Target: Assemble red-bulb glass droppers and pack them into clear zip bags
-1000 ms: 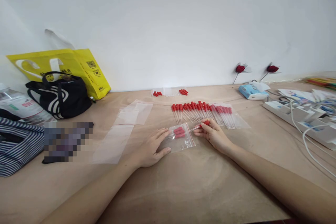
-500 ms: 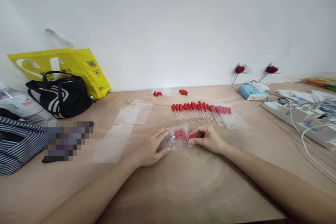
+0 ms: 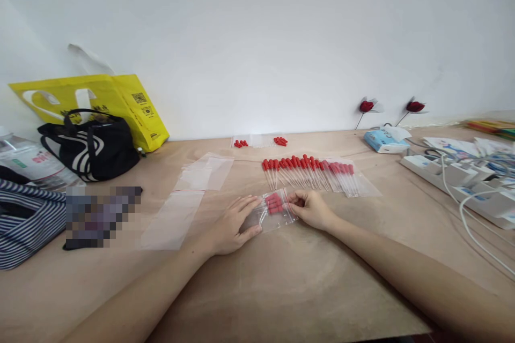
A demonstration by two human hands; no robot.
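A clear zip-lock bag (image 3: 270,220) with a red seal line lies in front of me, its mouth facing right. Inside it are several plastic droppers with red bulbs (image 3: 274,203). My left hand (image 3: 237,225) rests on the bag's left end, thumb and fingers spread apart along its two sides. At the mouth, the thumb and curled fingers of my right hand (image 3: 309,208) close on the bag's edge; the fingertips are partly hidden. Behind the bag is a row of red-bulbed droppers (image 3: 298,166), some lying on or under another clear bag (image 3: 366,186).
Flat clear bags (image 3: 173,220) overlap at left. Small red bulbs (image 3: 240,143) lie near the wall. A yellow bag (image 3: 153,123), a black bag (image 3: 112,144) and a striped bag (image 3: 28,220) stand left. Right are a tissue pack (image 3: 384,141) and a power strip (image 3: 454,187) with cables.
The dropper bulb that stuck out of the bag mouth at my right fingers now shows inside with the others. My right hand has moved slightly left, against the mouth.
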